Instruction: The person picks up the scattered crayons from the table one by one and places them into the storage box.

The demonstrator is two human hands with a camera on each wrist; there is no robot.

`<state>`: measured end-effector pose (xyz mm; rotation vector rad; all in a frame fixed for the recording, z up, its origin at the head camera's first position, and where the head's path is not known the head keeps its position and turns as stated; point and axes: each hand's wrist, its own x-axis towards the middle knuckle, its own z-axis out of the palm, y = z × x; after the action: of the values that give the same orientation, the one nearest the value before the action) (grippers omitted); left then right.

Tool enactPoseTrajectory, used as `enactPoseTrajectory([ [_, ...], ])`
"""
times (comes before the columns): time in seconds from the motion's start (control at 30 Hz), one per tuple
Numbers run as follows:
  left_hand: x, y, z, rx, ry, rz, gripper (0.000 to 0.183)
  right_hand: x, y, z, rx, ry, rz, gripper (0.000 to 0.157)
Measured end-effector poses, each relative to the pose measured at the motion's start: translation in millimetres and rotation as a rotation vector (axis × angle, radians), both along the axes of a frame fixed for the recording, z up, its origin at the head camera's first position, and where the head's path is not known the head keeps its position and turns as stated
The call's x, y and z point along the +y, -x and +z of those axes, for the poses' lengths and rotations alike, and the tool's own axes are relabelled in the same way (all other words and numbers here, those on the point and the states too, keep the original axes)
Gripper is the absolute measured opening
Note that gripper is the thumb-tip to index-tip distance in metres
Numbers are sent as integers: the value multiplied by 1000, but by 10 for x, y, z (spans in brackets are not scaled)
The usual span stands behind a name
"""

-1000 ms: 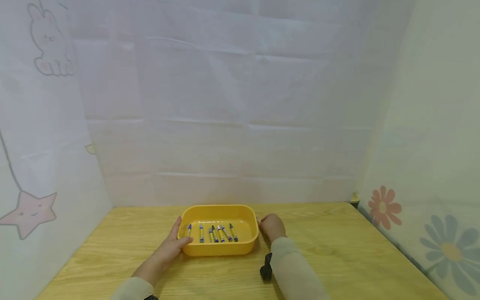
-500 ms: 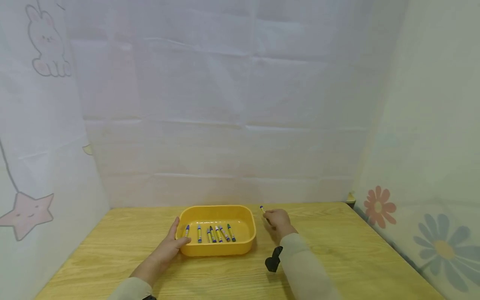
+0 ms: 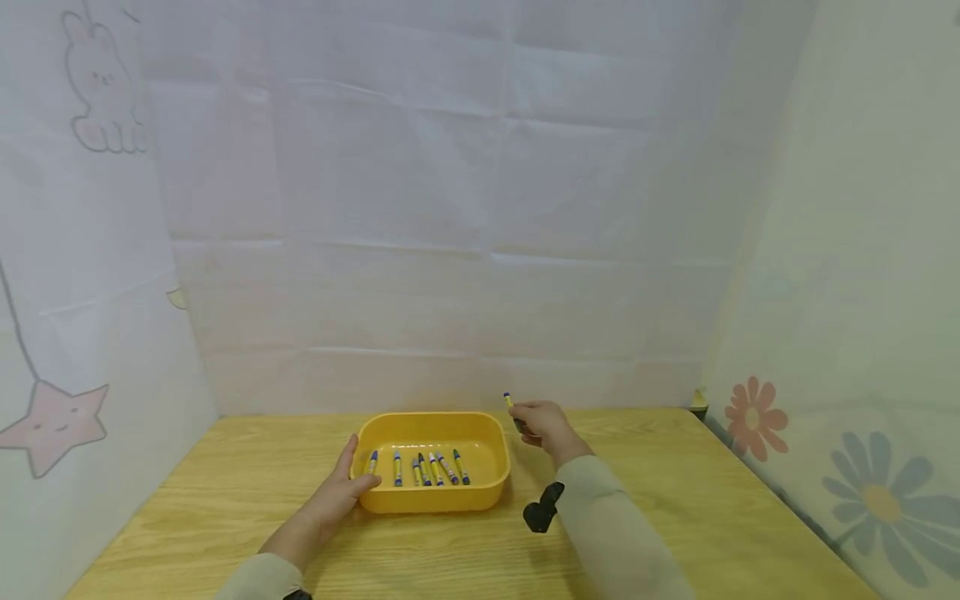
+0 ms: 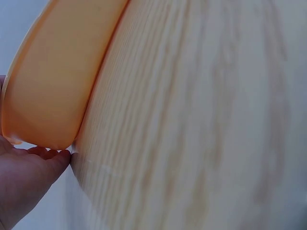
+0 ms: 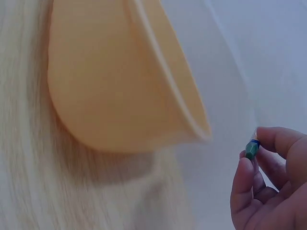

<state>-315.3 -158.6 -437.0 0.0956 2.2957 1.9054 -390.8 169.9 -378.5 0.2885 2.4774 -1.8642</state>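
Note:
A yellow plastic tray (image 3: 431, 500) stands on the table, and several crayons (image 3: 437, 468) with yellow wrappers and blue bands lie inside it. My left hand (image 3: 337, 492) holds the tray's left end, thumb over the rim and fingers along the outer wall; in the left wrist view, fingertips touch the tray's lower edge. Right of the tray and above its rim, my right hand (image 3: 549, 427) pinches a crayon (image 3: 508, 400) between thumb and fingers. In the right wrist view this crayon (image 5: 252, 148) shows a green end with a blue band; most of it is hidden.
The wooden table (image 3: 420, 558) extends around the tray on both sides. White sheeting (image 3: 487, 317) rises behind the table, with patterned sheets at the left and right. A black strap piece (image 3: 542, 508) hangs by the right sleeve.
My right hand has moved from against the tray's right wall, first rightward, then upward, raising the crayon above the rim. The left hand keeps its hold on the tray.

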Motion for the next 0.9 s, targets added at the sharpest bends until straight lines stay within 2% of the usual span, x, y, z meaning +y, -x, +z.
enactPoseTrajectory([
  [0.27,-5,7,-7,9,-14,2,98,-303,-25,45,2,4,30,35],
  [0.47,-5,25,-34,7,-26,-4,98,-472,-62,15,14,-41,48,31],
  [0.6,-8,34,-56,6,-39,0,99,-553,-69,-10,22,-124,59,25],
  [0.9,-15,55,-71,9,-41,2,97,-758,-90,-3,22,-402,63,12],
])
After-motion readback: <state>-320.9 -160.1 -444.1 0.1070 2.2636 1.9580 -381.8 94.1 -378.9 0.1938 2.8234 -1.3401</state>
